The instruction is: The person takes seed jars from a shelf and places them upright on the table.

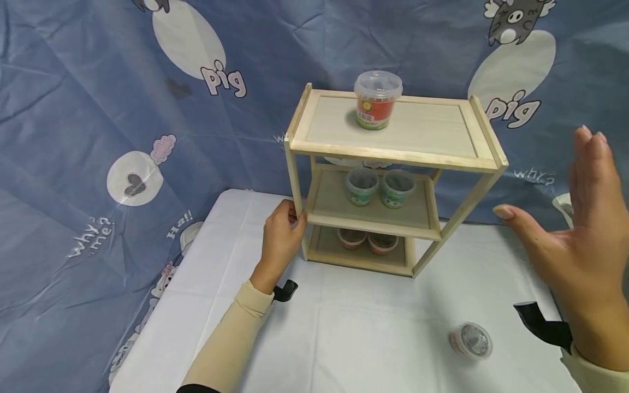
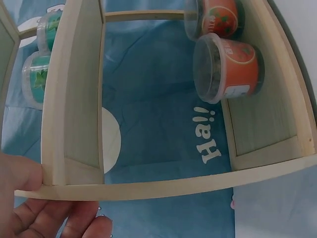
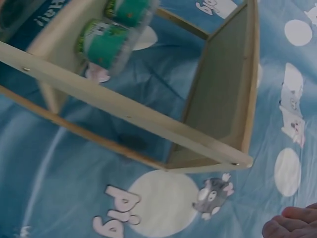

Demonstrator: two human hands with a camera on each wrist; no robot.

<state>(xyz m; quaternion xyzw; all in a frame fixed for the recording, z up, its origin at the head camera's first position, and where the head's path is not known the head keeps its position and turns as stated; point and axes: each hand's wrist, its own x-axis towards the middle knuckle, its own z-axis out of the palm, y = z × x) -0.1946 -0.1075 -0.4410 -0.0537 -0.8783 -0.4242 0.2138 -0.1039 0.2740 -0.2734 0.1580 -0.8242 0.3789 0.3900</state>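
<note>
A three-tier wooden shelf rack stands on the white-covered table. My left hand grips its left front post, thumb on one side and fingers on the other, as the left wrist view shows at the post. Raised in the air right of the rack, my right hand holds nothing, its fingers straight and thumb spread. On the top tier is a clear cup with a red label. Two green-labelled cups share the middle tier, and two red-labelled cups sit on the bottom one.
A small lidded tub is on the white tablecloth, at the front right. Behind the rack and along the left hangs a blue cloth printed with pigs and words.
</note>
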